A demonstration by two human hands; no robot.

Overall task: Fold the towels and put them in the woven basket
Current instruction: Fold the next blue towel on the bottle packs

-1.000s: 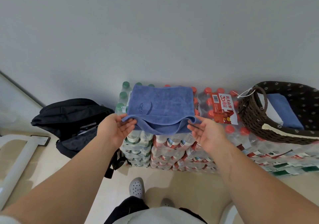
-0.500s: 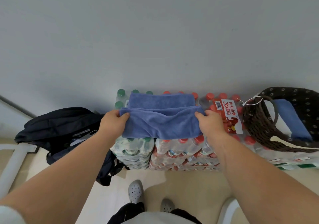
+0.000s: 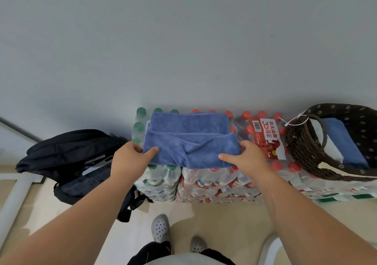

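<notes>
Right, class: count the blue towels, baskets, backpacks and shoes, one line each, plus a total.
Blue towels: 2, front towel, second towel
Baskets: 1, basket
Backpacks: 1, backpack
Shoes: 2, left shoe, right shoe
Total: 6

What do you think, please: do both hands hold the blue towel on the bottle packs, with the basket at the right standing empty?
Not quite. The basket is not empty: the head view shows a folded towel inside it. Left hand and right hand do hold the blue towel on the bottle packs.
</notes>
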